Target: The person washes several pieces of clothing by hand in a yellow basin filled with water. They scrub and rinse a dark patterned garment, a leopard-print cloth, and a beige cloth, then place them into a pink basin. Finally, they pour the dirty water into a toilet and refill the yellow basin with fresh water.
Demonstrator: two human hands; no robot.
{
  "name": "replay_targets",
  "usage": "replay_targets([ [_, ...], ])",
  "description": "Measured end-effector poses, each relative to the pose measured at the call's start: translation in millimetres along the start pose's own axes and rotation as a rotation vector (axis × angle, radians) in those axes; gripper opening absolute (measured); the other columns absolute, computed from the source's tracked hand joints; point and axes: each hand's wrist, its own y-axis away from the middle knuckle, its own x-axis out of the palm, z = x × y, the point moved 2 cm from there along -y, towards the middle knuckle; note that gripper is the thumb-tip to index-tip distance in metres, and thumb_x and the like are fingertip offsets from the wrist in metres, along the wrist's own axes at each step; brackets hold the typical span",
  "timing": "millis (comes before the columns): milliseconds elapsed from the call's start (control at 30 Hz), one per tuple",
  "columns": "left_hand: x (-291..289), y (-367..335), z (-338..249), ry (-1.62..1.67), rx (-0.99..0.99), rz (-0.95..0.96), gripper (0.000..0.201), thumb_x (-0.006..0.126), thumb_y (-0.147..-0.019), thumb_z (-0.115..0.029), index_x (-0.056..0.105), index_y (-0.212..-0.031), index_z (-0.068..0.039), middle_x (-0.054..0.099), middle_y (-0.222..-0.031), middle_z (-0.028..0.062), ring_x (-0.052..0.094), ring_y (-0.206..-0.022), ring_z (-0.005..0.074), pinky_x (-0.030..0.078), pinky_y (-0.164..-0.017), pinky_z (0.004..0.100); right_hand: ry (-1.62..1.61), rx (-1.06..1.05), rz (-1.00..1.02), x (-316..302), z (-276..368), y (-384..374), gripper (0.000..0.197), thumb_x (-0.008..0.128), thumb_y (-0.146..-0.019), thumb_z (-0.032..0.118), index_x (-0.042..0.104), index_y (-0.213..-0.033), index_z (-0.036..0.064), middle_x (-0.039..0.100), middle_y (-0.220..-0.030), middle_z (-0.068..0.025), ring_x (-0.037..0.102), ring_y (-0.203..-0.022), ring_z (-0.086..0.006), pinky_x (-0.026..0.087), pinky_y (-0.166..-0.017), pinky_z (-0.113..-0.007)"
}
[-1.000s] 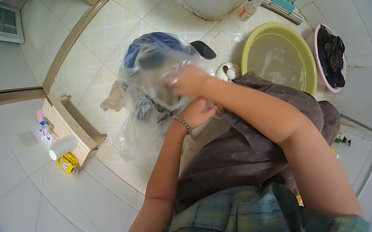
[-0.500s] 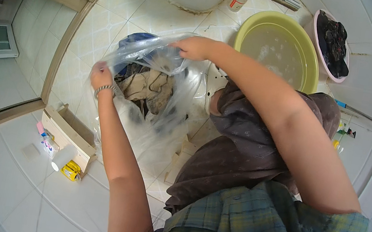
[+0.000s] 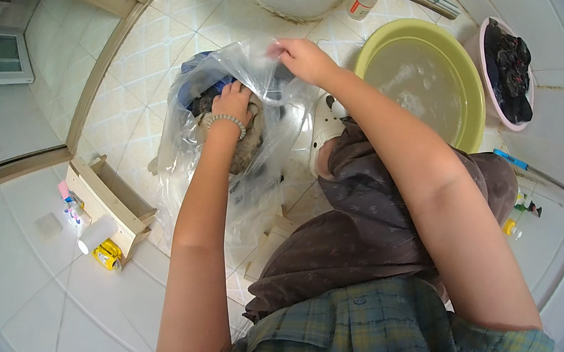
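Note:
A large clear plastic bag (image 3: 178, 151) stands on the floor with its mouth gaping. Inside lie a crumpled beige garment (image 3: 247, 151) and dark and blue clothes (image 3: 188, 89). My left hand (image 3: 234, 105), a beaded bracelet at its wrist, reaches into the bag; its fingers lie spread on the clothes and partly hide them. My right hand (image 3: 303, 60) is closed on the bag's far rim and holds it up, its fingertips slightly blurred.
To the right is a yellow-green basin (image 3: 482, 109) of cloudy water. Beyond it stands a pink tub (image 3: 483, 42) of dark clothes. A wooden box (image 3: 106, 199) sits at the left, and a clear bottle (image 3: 363, 3) at the back. My white clog (image 3: 323, 127) is beside the bag.
My left hand has let go of the bag's left rim and moved right, down onto the clothes inside. My right hand still holds the rim, slightly higher.

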Motion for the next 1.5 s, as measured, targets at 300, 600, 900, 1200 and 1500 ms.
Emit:
replay_targets([
  [300, -2.0, 99.3, 20.7, -0.289, 0.164, -0.508, 0.039, 0.047, -0.081, -0.009, 0.049, -0.12, -0.004, 0.052, -0.124, 0.0096, 0.054, -0.106, 0.0195, 0.048, -0.081, 0.0306, -0.011, 0.035, 0.034, -1.6, -5.1, 15.7, 0.022, 0.047, -0.079, 0.01, 0.062, -0.095, 0.0064, 0.064, -0.091, -0.011, 0.06, -0.087, -0.0276, 0.046, -0.078, -0.035],
  [600, -140.9, 354.2, 60.2, 0.335, -0.666, -1.053, 0.038, 0.038, -0.085, 0.004, 0.05, -0.121, 0.002, 0.056, -0.118, 0.0147, 0.056, -0.105, 0.0229, 0.044, -0.09, 0.0311, 0.162, -0.029, 0.197, 27.2, -7.1, 25.9, 0.022, 0.048, -0.081, 0.018, 0.062, -0.097, 0.0116, 0.063, -0.092, -0.0115, 0.059, -0.088, -0.0288, 0.046, -0.078, -0.038],
  [900, -128.7, 473.7, 95.0, 0.097, -0.917, -0.594, 0.034, 0.043, -0.086, 0.002, 0.054, -0.117, -0.004, 0.062, -0.103, 0.0184, 0.062, -0.09, 0.0292, 0.048, -0.075, 0.035, 0.268, 0.023, 0.178, 29.7, -1.8, 23.7, 0.022, 0.047, -0.08, 0.018, 0.062, -0.093, 0.0096, 0.062, -0.093, -0.0125, 0.058, -0.091, -0.0299, 0.046, -0.078, -0.04],
  [1200, 115.5, 415.2, 142.2, 0.006, -0.441, 0.023, 0.037, 0.051, -0.075, 0.0, 0.058, -0.11, -0.01, 0.063, -0.091, 0.0126, 0.06, -0.087, 0.0279, 0.045, -0.082, 0.0374, 0.355, 0.102, 0.239, 30.2, 7.2, 32.8, 0.022, 0.047, -0.081, 0.016, 0.06, -0.095, 0.0084, 0.062, -0.093, -0.0131, 0.058, -0.09, -0.0301, 0.045, -0.08, -0.039],
  [1500, -8.2, 116.5, 64.4, 0.669, -0.089, -0.532, 0.026, 0.05, -0.077, 0.0, 0.058, -0.101, -0.001, 0.058, -0.101, 0.0182, 0.056, -0.094, 0.0324, 0.045, -0.082, 0.0375, 0.392, 0.123, 0.124, 20.7, 9.2, 40.6, 0.021, 0.048, -0.079, 0.018, 0.062, -0.093, 0.0114, 0.063, -0.089, -0.0124, 0.058, -0.087, -0.0306, 0.046, -0.077, -0.041],
])
